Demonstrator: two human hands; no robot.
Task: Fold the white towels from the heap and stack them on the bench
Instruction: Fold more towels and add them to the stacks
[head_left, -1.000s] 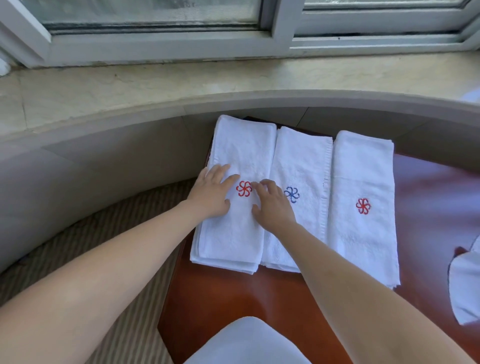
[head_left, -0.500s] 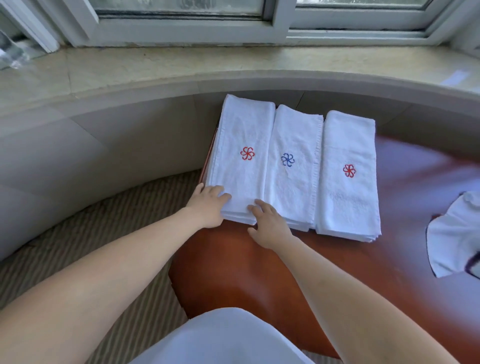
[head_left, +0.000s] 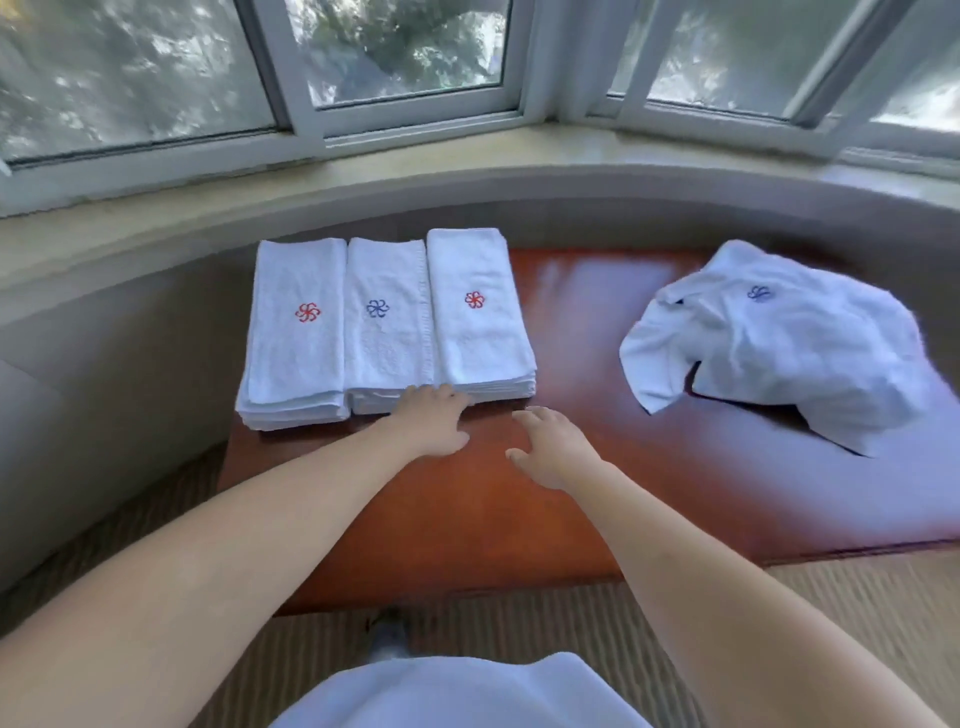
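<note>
while three folded stacks sit side by side at the bench's left end, left hand rests flat-fingered against their near edges, grasping nothing. right hand hovers relaxed, empty. unfolded heap lies well apart, right. advice: lift one towel only, shake flat before folding.

This looks like a hotel guest room or a similar lodging room. A polished wooden bench stands in a curved bay, with a pale stone sill just behind it and white-framed windows above that showing trees. On the bench lie matching white towels with embroidered emblems, and under it is ribbed beige carpet.
</note>
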